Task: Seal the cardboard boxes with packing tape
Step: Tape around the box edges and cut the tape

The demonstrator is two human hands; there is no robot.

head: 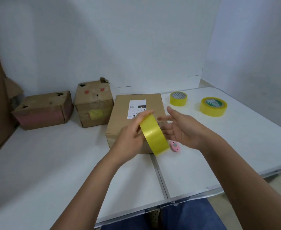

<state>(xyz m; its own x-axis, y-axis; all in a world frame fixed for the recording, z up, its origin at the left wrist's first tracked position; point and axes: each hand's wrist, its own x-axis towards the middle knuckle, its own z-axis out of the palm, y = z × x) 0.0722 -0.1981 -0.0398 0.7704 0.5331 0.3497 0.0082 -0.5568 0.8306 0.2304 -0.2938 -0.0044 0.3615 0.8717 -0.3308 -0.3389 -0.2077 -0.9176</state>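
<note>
Now my left hand (129,138) grips a yellow tape roll (154,134) on edge above the near side of the labelled box (136,120) at table (53,163) centre. My right hand (179,128) hovers just right of the roll, fingers spread and relaxed, holding nothing. Pink cutter (175,146) lies just right of the box, under that hand. Two more rolls (178,98) (213,106) sit far right. Two worn boxes (43,110) (94,106) stand far left.
</note>
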